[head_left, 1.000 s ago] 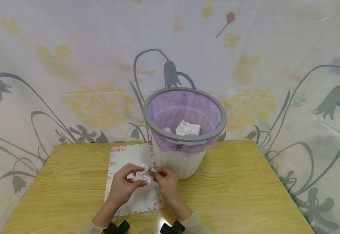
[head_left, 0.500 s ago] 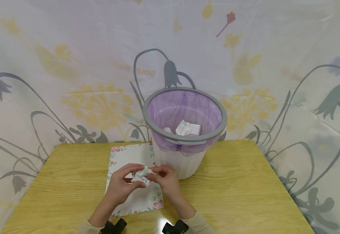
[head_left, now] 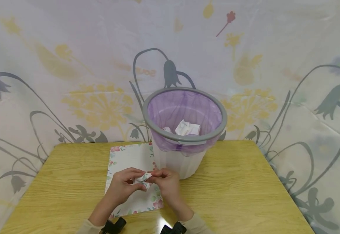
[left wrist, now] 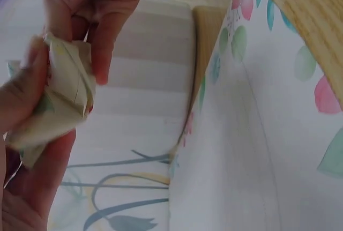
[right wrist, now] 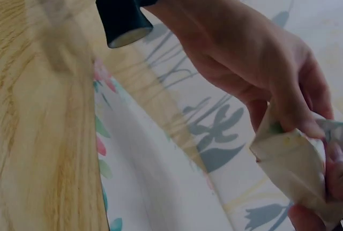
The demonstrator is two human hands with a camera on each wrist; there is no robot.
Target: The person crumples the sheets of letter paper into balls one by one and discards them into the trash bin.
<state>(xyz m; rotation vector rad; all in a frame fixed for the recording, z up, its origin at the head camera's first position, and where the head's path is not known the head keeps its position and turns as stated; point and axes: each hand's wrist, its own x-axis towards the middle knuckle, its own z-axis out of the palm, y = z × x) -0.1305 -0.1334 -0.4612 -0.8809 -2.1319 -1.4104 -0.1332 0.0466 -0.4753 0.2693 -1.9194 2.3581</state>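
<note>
A crumpled piece of floral-printed paper (head_left: pixel 142 178) is held between both hands, above a flat sheet of white paper with a flower border (head_left: pixel 133 156). My left hand (head_left: pixel 121 187) pinches its left side between thumb and fingers. From the right, my right hand (head_left: pixel 169 186) pinches the other edge. Up close in the left wrist view, the crumpled paper (left wrist: pixel 67 91) shows folded, creased faces. Fingers of both hands cover parts of the same paper (right wrist: pixel 295 161) in the right wrist view.
Behind the right hand stands a white bin (head_left: pixel 177 162) with a grey rim (head_left: pixel 184 138) and a purple liner (head_left: pixel 184 100). White crumpled papers (head_left: pixel 188 128) lie inside it. The wooden table (head_left: pixel 234 188) ends at a floral-patterned backdrop (head_left: pixel 99 65).
Both hands have come slightly lower with the crumpled paper, which looks more tightly compacted between the fingers. The flat sheet and the bin stay in place.
</note>
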